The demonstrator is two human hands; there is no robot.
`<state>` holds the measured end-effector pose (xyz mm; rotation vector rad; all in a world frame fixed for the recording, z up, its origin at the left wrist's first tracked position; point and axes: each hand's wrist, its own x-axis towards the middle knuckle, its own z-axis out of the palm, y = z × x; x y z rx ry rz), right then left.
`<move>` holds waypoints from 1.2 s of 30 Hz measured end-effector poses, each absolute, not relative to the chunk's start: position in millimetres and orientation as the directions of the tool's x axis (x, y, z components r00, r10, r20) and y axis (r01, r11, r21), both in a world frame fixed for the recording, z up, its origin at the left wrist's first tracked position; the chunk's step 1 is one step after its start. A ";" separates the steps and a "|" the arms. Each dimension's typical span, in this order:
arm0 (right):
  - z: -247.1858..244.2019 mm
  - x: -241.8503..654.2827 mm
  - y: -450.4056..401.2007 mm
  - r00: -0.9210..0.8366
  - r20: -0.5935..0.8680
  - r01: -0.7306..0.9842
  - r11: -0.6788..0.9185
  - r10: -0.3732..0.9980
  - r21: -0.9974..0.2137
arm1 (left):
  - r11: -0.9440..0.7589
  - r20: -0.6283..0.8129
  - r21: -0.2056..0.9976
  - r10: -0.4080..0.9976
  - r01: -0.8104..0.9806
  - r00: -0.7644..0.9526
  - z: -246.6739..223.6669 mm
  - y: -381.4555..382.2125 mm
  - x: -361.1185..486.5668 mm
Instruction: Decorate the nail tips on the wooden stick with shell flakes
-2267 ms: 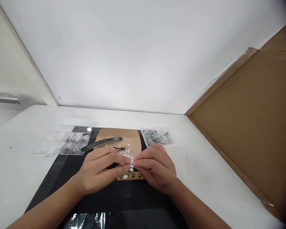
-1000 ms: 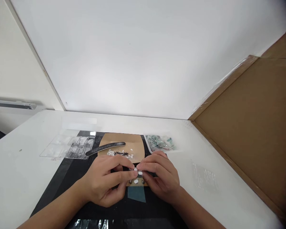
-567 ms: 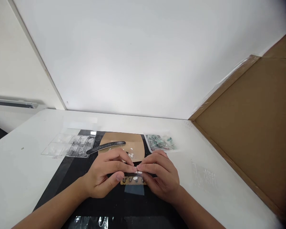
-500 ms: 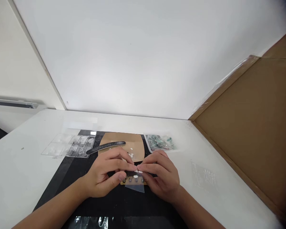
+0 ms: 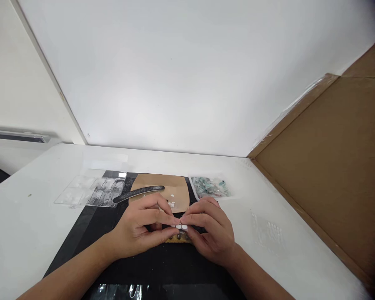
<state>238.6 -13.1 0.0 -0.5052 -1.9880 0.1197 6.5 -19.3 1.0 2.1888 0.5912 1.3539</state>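
My left hand (image 5: pixel 140 223) and my right hand (image 5: pixel 210 228) meet fingertip to fingertip over a black mat. Both are closed in a pinch around a row of small white oval pieces (image 5: pixel 181 227), which look like false nail tips. My left thumb presses from below at the left end of the row, and my right thumb sits under its right end. What else the fingers cover is hidden. Just beneath them lies a yellowish strip (image 5: pixel 179 238) with round metallic studs, partly covered by the hands.
Beyond my hands, a black curved nail file (image 5: pixel 139 193) rests across a tan board (image 5: pixel 159 181) holding tiny white pieces. At left stands a clear compartment box (image 5: pixel 108 191); at right, a tray of greenish packets (image 5: pixel 209 187). A clear sheet (image 5: pixel 267 231) lies farther right, near a cardboard panel (image 5: pixel 328 175).
My left thumb has moved up and right onto the white pieces. The clear film that hung below my fingers no longer shows. The right hand has barely moved.
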 end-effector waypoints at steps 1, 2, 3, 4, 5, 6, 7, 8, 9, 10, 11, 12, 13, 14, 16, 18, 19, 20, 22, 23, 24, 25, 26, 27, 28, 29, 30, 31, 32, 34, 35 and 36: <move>0.1 238.5 -13.3 -0.377 0.835 0.298 0.906 0.401 -0.301 | -0.785 0.693 0.611 0.591 0.100 0.413 2.1 -19.1 6.4; 0.1 238.5 -13.5 -0.378 0.834 0.298 0.906 0.401 -0.301 | -0.787 0.693 0.609 0.590 0.100 0.415 3.1 -19.0 6.2; 0.0 238.6 -13.8 -0.380 0.833 0.298 0.906 0.401 -0.301 | -0.788 0.693 0.608 0.588 0.100 0.417 4.1 -18.9 5.8; -0.2 238.8 -14.0 -0.380 0.833 0.296 0.907 0.401 -0.302 | -0.788 0.693 0.607 0.587 0.100 0.419 5.0 -19.0 5.5; -0.3 239.0 -14.2 -0.380 0.834 0.293 0.907 0.400 -0.302 | -0.788 0.691 0.608 0.588 0.102 0.420 5.8 -19.0 5.1; -0.5 239.2 -14.3 -0.379 0.835 0.290 0.908 0.400 -0.303 | -0.786 0.690 0.609 0.590 0.104 0.419 6.5 -19.0 4.7; -0.6 239.4 -14.5 -0.379 0.836 0.288 0.909 0.398 -0.303 | -0.785 0.690 0.610 0.591 0.104 0.418 7.2 -19.1 4.4; -0.6 239.6 -14.5 -0.378 0.837 0.285 0.910 0.395 -0.301 | -0.786 0.691 0.609 0.591 0.104 0.416 7.8 -19.1 4.3; -0.6 239.8 -14.5 -0.378 0.838 0.282 0.911 0.393 -0.300 | -0.789 0.695 0.605 0.588 0.104 0.413 8.3 -19.1 4.2; -0.6 240.0 -14.4 -0.380 0.838 0.280 0.912 0.392 -0.300 | -0.793 0.699 0.599 0.584 0.108 0.412 8.7 -19.0 4.1; -0.6 240.1 -14.3 -0.381 0.837 0.278 0.912 0.393 -0.302 | -0.800 0.705 0.590 0.578 0.112 0.410 8.9 -18.9 4.0; -0.7 240.3 -14.2 -0.382 0.835 0.278 0.911 0.396 -0.305 | -0.806 0.712 0.580 0.571 0.117 0.409 9.1 -18.8 3.9; -0.8 240.4 -14.0 -0.382 0.834 0.279 0.910 0.398 -0.306 | -0.813 0.717 0.570 0.564 0.123 0.409 9.2 -18.7 3.7; -0.9 240.5 -13.8 -0.380 0.835 0.281 0.909 0.399 -0.307 | -0.818 0.722 0.561 0.559 0.128 0.409 9.2 -18.6 3.3; -0.9 240.7 -13.5 -0.376 0.838 0.286 0.910 0.396 -0.302 | -0.826 0.727 0.546 0.549 0.136 0.412 9.2 -18.3 2.5; -0.4 241.0 -13.0 -0.374 0.838 0.292 0.908 0.397 -0.300 | -0.832 0.732 0.536 0.541 0.139 0.414 9.5 -18.2 1.8; 0.0 241.2 -12.8 -0.374 0.838 0.296 0.907 0.399 -0.300 | -0.835 0.734 0.533 0.537 0.138 0.416 9.9 -18.1 1.6; 0.5 241.5 -12.5 -0.374 0.837 0.300 0.906 0.400 -0.299 | -0.837 0.735 0.530 0.534 0.137 0.419 10.4 -18.0 1.5; 1.1 242.0 -12.0 -0.377 0.835 0.306 0.905 0.400 -0.295 | -0.841 0.738 0.525 0.528 0.133 0.420 11.5 -17.8 1.9; 1.2 242.3 -11.7 -0.381 0.835 0.308 0.906 0.398 -0.292 | -0.843 0.741 0.522 0.525 0.133 0.419 12.1 -17.7 2.2; 1.1 242.7 -11.3 -0.384 0.834 0.307 0.907 0.396 -0.289 | -0.845 0.744 0.518 0.522 0.134 0.417 12.5 -17.5 2.6; 0.9 243.0 -10.7 -0.386 0.834 0.307 0.907 0.394 -0.287 | -0.847 0.747 0.514 0.519 0.134 0.414 12.9 -17.2 3.0; 0.8 243.6 -9.9 -0.388 0.834 0.308 0.908 0.392 -0.284 | -0.849 0.750 0.512 0.518 0.134 0.411 13.1 -17.0 3.4; 0.9 244.5 -8.5 -0.391 0.834 0.311 0.908 0.390 -0.279 | -0.849 0.752 0.511 0.518 0.136 0.407 13.2 -16.7 3.7; 1.5 246.0 -6.6 -0.399 0.831 0.318 0.908 0.389 -0.272 | -0.848 0.754 0.512 0.520 0.137 0.401 13.3 -16.5 3.9; 2.8 248.4 -4.3 -0.419 0.821 0.328 0.908 0.388 -0.262 | -0.847 0.755 0.514 0.523 0.138 0.395 13.4 -16.4 4.0; 4.8 251.9 -1.5 -0.451 0.804 0.340 0.907 0.388 -0.247 | -0.844 0.755 0.519 0.528 0.139 0.389 13.5 -16.3 4.0; 7.6 256.8 1.4 -0.494 0.775 0.361 0.904 0.394 -0.230 | -0.839 0.753 0.525 0.536 0.142 0.382 13.6 -16.4 4.0; 11.0 263.2 4.0 -0.539 0.737 0.385 0.898 0.408 -0.215 | -0.831 0.746 0.536 0.548 0.147 0.377 13.8 -16.6 4.1; 17.9 281.0 7.0 -0.593 0.644 0.482 0.854 0.483 -0.197 | -0.807 0.724 0.572 0.582 0.149 0.370 13.9 -17.1 4.6; 20.7 292.1 6.7 -0.584 0.617 0.532 0.823 0.527 -0.199 | -0.787 0.708 0.599 0.606 0.146 0.364 13.8 -17.5 5.2; 22.3 304.2 5.0 -0.563 0.607 0.574 0.794 0.561 -0.200 | -0.765 0.689 0.629 0.632 0.140 0.355 13.5 -17.8 6.0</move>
